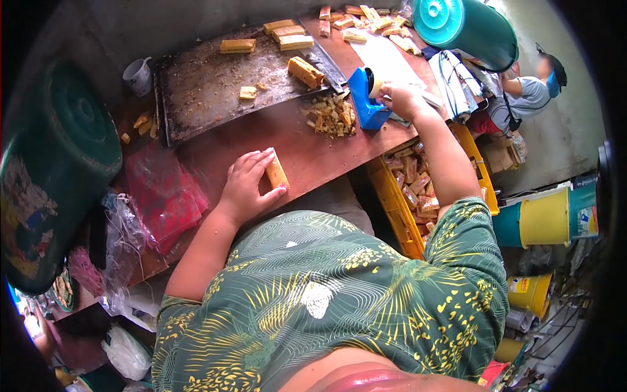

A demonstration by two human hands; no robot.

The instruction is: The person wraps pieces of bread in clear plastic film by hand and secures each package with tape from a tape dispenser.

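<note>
My left hand [251, 181] rests at the table's near edge, its thumb and fingers around a golden-brown bar of cake or bread [277, 173]. Farther right, my right hand [401, 101] has its fingers bent and closed against the tape [375, 83] in a blue tape dispenser [369, 108]. Exactly how the fingertips grip the tape is too small to make out. A heap of broken crumbs and pieces [331, 115] lies just left of the dispenser. Behind it, a dark baking tray [209, 91] carries several similar bars, one thicker block [305, 72] and a small broken piece [247, 93].
A yellow crate [396, 215] of wrapped bars stands below the table's right edge. More bars [372, 21] lie at the back near a green lidded bucket [450, 29]. Red plastic bags [157, 189], a mug [138, 77] and a large green bin [59, 163] are left. Another person [526, 98] is at far right.
</note>
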